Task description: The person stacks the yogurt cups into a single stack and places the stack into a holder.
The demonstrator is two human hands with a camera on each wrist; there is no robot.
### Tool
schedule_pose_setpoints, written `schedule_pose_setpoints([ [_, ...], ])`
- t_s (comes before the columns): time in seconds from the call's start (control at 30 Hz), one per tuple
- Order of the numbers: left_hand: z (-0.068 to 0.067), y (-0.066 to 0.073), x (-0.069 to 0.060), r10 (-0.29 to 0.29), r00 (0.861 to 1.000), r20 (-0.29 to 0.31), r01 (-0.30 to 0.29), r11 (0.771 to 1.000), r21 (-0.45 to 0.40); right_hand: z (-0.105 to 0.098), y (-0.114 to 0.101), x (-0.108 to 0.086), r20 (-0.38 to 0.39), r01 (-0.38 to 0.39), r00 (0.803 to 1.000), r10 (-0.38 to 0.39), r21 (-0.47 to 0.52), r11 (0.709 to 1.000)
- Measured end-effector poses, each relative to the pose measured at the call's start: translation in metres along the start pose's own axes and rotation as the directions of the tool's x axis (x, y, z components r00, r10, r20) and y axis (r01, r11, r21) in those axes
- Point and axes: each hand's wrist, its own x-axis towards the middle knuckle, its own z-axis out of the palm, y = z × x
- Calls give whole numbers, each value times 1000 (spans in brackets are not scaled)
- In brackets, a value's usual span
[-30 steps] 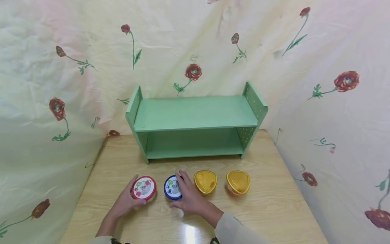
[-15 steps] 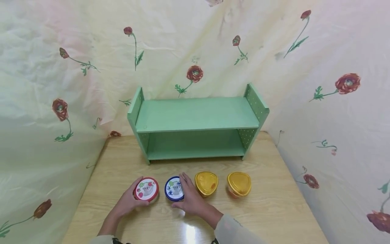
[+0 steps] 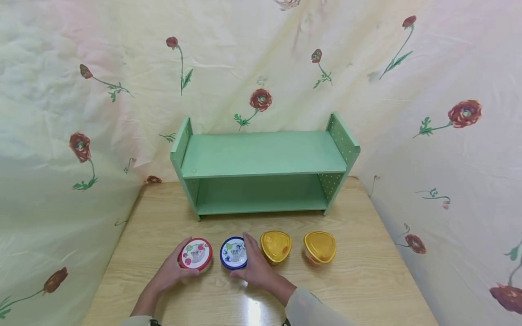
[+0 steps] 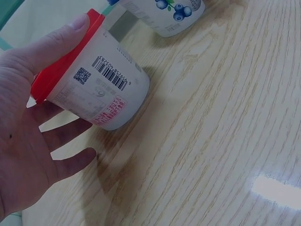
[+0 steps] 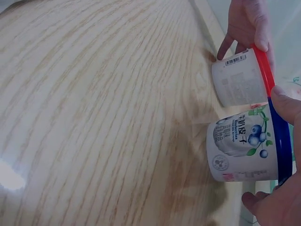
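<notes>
The right sleeve (image 3: 314, 310) is pale greyish cream, with a faint dark mark (image 3: 315, 297) near its cuff; the left sleeve (image 3: 136, 321), matching in colour, shows only at its end. A small black piece (image 3: 154, 322) peeks out beside each sleeve. The left hand (image 3: 169, 270) and right hand (image 3: 260, 270) are bare past the wrist

The left hand (image 3: 171, 269) grips in front of the left end of the shelf (image 3: 263, 154), its thumb (image 4: 61, 42) lying opposite three fingers (image 4: 70, 134) that fan apart. The right hand (image 3: 257, 269) grips in front of the shelf's middle, its fingers reaching toward the shelf, its thumb farther from it. Both bare wrists slant inward from pale sleeves (image 3: 314, 310), farthest from the shelf.
</notes>
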Motion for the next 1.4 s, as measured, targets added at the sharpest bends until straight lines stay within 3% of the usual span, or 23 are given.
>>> schedule_pose_setpoints([
  [0.27,0,-3,2,-19,1000,2,19,1000,-16,5,8,3,-6,-39,999,39,74,997],
  [0.6,0,-2,1,-4,1000,4,4,999,-39,9,17,7,-29,-45,998,52,194,980],
  [0.9,-2,0,0,24,1000,18,-23,998,-62,12,18,5,-48,-55,996,69,243,969],
  [1.4,0,-2,2,0,1000,12,1,998,-61,10,23,10,-11,3,1000,1,300,954],
])
